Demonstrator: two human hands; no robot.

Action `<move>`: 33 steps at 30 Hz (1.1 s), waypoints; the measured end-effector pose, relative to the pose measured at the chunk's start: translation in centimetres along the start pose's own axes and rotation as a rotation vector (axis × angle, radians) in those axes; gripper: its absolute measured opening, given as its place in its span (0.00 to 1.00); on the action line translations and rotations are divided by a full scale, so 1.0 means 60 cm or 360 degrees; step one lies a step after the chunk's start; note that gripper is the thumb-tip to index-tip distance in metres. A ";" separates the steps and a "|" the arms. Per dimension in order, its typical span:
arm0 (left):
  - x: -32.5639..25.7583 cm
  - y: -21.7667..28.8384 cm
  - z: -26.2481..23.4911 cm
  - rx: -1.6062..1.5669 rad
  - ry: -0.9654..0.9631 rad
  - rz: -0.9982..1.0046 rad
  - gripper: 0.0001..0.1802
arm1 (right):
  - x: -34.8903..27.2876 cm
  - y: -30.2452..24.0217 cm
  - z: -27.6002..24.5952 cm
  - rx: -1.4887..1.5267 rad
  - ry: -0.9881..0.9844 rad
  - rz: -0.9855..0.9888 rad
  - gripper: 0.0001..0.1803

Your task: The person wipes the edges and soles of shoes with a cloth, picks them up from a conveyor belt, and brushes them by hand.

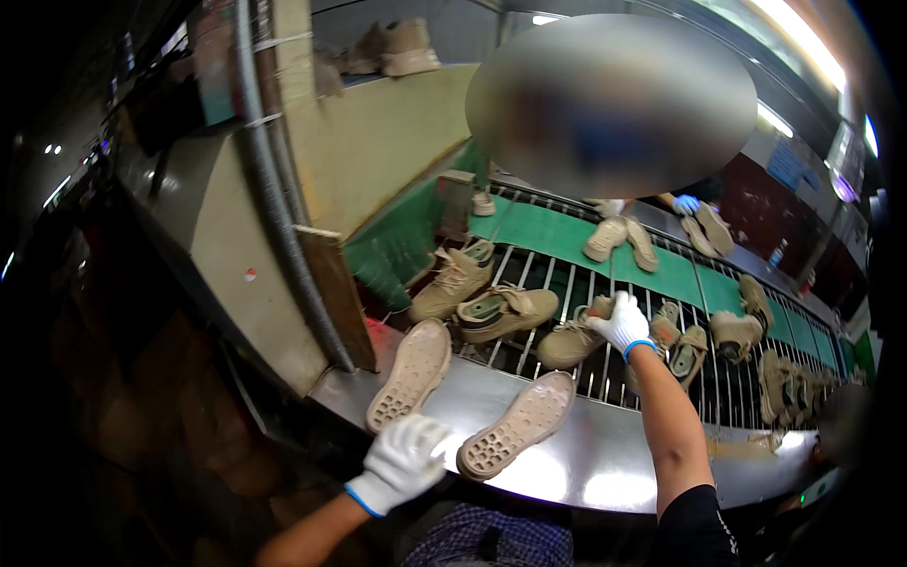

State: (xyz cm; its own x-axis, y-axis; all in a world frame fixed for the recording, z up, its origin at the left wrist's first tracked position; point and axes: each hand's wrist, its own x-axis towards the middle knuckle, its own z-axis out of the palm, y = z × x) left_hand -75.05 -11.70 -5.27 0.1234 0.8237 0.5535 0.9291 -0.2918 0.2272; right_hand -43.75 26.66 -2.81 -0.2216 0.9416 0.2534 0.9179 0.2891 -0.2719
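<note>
My right hand (621,323), in a white glove, reaches out over the conveyor and grips the heel of a tan shoe (569,342) lying on the rollers. My left hand (404,460), also gloved, rests at the near edge of the metal shelf (586,463), fingers curled, next to a tan sole (517,425) lying tread up. A second tan sole (411,373) lies tread up to its left. Two more tan shoes (477,293) lie on the rollers beyond.
A roller conveyor (567,283) with green mat sections carries several tan shoes away to the right. Another person's gloved hand (685,203) works at the far side. A beige machine housing (368,142) with a grey hose (274,189) stands at left.
</note>
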 end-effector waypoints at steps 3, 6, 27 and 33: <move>0.009 0.063 0.043 -0.0495 -0.0151 0.0048 0.40 | 0.019 0.030 0.062 -0.0299 -0.0119 -0.0016 0.31; -0.009 0.074 0.097 -0.0466 -0.0226 0.0066 0.39 | -0.005 -0.026 0.042 -0.0423 -0.0166 -0.0207 0.21; 0.082 0.290 0.046 -0.2076 -0.0209 -0.0805 0.43 | -0.669 -0.080 -0.264 0.2124 -0.1051 0.0843 0.22; 0.085 0.300 0.091 -0.2180 -0.0828 -0.0672 0.39 | -0.748 0.055 -0.142 0.2116 -0.0032 0.0792 0.22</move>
State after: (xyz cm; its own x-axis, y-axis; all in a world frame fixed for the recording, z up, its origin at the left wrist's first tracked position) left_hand -55.77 -10.09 -2.72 0.3171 0.9484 -0.0084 -0.0656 0.0308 0.9974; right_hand -27.96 -16.10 -7.15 0.0127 0.9906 -0.1361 -0.0858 -0.1345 -0.9872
